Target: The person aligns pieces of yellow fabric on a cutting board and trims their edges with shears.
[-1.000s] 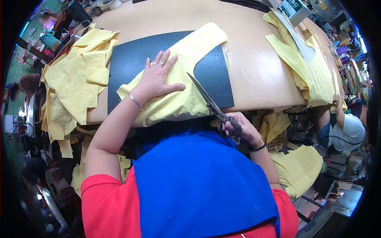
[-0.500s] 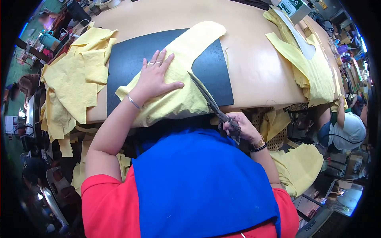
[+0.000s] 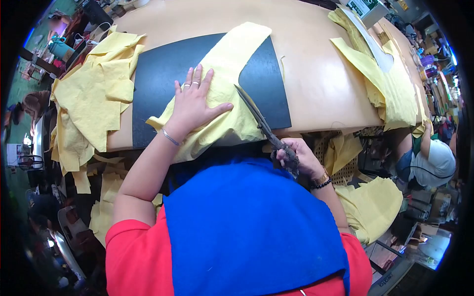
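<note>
My left hand (image 3: 196,101) lies flat with its fingers spread on a yellow fabric piece (image 3: 232,59). That piece rests on a black board (image 3: 160,76) and sags over the table's front edge. Wrapped round the dark handles of large scissors (image 3: 264,126) is my right hand (image 3: 298,157), just off the front edge. The scissor blades point up and left, with their tip at the right edge of the fabric, near its inward curve. The blades look nearly closed.
Yellow fabric pieces (image 3: 89,98) are heaped on the table (image 3: 316,74) at the left. More fabric (image 3: 380,89) lies at the right under a pale template (image 3: 373,44), near a box (image 3: 368,11). A co-worker (image 3: 432,163) is at the far right.
The yellow fabric under my left hand has turned slightly, its upper end moving left. My left hand has shifted a little with it. My right hand still holds the scissors in about the same place.
</note>
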The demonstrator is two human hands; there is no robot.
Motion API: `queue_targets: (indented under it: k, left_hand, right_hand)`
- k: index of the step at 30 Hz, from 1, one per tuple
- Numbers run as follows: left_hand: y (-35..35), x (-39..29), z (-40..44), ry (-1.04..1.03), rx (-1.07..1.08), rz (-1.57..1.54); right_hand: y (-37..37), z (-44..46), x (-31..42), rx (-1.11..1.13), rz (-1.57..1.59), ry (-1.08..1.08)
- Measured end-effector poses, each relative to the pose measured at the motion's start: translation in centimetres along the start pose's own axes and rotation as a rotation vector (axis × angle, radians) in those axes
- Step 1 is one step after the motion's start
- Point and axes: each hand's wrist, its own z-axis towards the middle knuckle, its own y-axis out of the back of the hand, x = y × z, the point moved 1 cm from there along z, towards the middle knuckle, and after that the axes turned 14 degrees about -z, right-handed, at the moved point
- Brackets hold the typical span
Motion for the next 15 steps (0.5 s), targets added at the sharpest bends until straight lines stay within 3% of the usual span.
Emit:
queue_targets:
  k: [11,14,15]
  left_hand:
    - [-0.3,-1.6,-1.2,0.098,0.02,-0.001]
    - [1.0,-0.4,0.5,0.164,0.153,-0.104]
    - [1.7,-0.3,1.4,0.094,0.174,-0.024]
  right_hand:
    - [0.2,0.3,-0.3,0.007,0.025,0.013]
    - [0.0,0.0,0.1,0.007,0.015,-0.013]
    - [0.1,0.0,0.1,0.008,0.005,-0.006]
